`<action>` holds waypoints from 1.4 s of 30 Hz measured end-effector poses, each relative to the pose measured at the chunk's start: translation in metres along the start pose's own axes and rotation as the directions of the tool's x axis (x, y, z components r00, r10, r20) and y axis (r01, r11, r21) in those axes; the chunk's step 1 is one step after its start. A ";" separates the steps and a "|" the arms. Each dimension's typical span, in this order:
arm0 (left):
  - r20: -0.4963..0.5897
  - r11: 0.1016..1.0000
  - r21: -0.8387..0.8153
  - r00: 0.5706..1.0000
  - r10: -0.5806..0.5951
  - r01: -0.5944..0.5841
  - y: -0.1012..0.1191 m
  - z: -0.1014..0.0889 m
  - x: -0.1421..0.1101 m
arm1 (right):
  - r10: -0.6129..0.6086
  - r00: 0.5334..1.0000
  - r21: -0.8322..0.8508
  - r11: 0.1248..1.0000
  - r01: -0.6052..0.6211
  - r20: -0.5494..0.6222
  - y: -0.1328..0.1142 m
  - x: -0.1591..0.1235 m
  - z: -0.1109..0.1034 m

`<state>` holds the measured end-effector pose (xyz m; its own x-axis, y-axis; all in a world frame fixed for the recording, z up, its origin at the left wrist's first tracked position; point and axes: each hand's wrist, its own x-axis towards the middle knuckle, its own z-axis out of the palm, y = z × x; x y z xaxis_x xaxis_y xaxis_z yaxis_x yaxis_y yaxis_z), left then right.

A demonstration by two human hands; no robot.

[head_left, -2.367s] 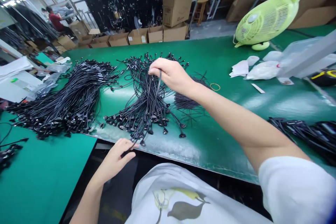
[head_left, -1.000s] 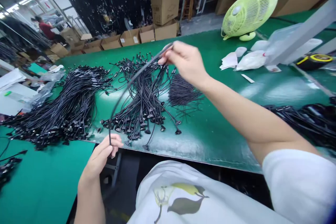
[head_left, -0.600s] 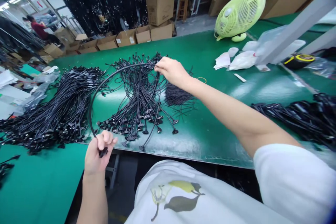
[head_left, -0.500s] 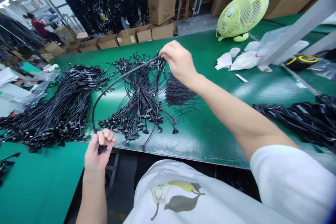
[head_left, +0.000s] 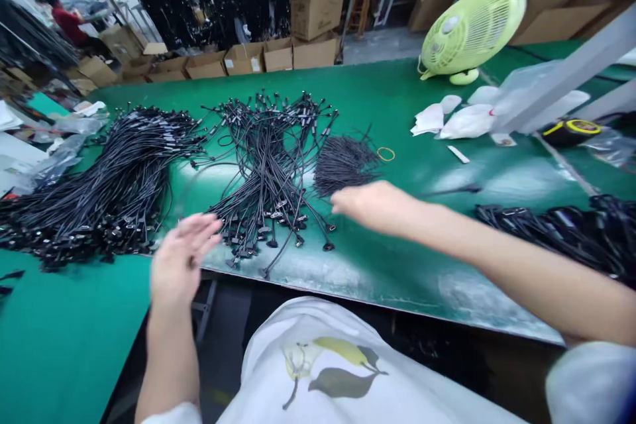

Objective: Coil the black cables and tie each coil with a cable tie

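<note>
Heaped black cables (head_left: 271,169) lying on a green workbench (head_left: 377,93) and cardboard boxes (head_left: 320,0) standing behind it are marking this as a workshop.

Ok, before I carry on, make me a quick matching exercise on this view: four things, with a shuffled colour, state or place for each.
Things
1. central cable heap
2. tape measure
3. electric fan
4. pile of thin black strips

Matches
A. pale yellow-green, tilted in the view
B. right next to the yellow band
C. bunched at its middle, splayed at both ends
D. black and yellow

Pairs: 1-C, 2-D, 3-A, 4-B
</note>
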<state>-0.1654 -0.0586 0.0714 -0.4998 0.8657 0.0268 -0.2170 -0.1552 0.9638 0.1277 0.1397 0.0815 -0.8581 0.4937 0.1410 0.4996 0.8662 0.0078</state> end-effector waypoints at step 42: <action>0.526 0.857 -0.163 0.778 -0.343 0.489 -0.095 0.123 -0.017 | 0.447 0.848 0.838 -0.545 0.006 0.285 -0.077 -0.018 0.061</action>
<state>-0.0334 0.0003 0.0117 0.1271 0.9772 -0.1703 -0.5672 0.2125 0.7957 0.0973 0.0695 0.0181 -0.5377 0.8280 -0.1591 -0.3765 -0.4046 -0.8334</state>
